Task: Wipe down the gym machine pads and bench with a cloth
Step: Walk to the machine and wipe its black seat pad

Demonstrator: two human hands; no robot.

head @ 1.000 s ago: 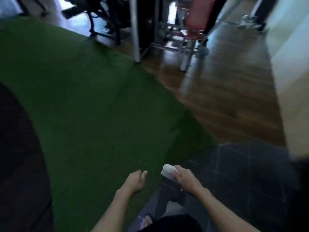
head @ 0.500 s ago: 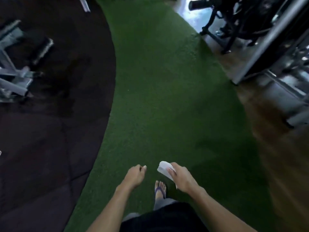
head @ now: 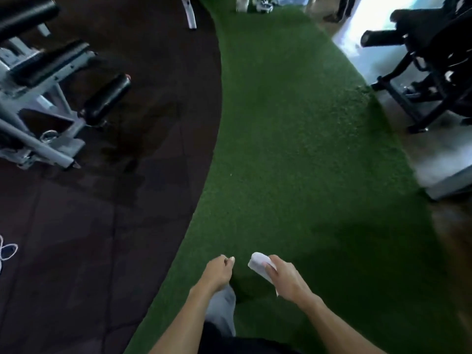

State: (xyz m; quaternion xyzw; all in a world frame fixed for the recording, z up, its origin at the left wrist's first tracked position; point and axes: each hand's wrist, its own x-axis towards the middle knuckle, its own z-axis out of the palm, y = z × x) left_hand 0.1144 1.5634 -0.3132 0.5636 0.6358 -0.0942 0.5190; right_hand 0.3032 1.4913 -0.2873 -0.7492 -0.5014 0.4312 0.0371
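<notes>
We hold the folded cloth (head: pixel 258 264) pinched in our right hand (head: pixel 284 278); left hand (head: pixel 217 272) loosely curled, empty. Head for the roller pad (head: pixel 107 97) at 10 o'clock, wipe full length.

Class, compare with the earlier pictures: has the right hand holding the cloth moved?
Yes. The right hand, gripping the cloth, has travelled from the dark tiles onto the green turf.

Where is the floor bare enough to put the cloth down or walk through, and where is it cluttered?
The green turf strip is bare, running between the dark rubber floor and the black machine. Rubber near the turf edge is bare too. It is crowded far left around the grey padded machine. The right hand holds the cloth.
</notes>
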